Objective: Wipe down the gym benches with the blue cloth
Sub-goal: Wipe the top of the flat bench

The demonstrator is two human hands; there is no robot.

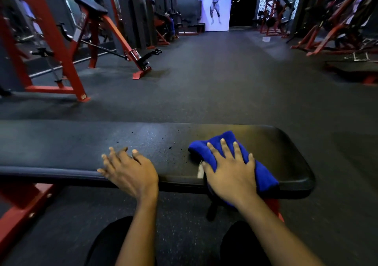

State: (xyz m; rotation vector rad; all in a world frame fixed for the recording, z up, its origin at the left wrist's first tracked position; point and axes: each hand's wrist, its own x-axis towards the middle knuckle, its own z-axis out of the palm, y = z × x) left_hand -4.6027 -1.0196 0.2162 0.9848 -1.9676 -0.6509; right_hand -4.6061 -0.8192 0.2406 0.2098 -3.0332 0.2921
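Note:
A flat black padded gym bench (81, 143) runs across the view in front of me, its rounded end at the right. The blue cloth (263, 175) lies bunched on the right part of the pad, with a small white tag at its near-left edge. My right hand (229, 171) lies flat on the cloth with fingers spread, pressing it onto the pad. To the left, my left hand (128, 169) rests on the near edge of the bench with fingers spread and holds nothing. Small dark specks dot the pad between my hands.
The bench's red frame (22, 208) shows under it at the lower left. A red weight machine (61, 51) stands at the left, and more red machines (337, 30) at the right. Dark rubber floor (214, 77) stretches ahead to a poster (215, 3) on the far wall.

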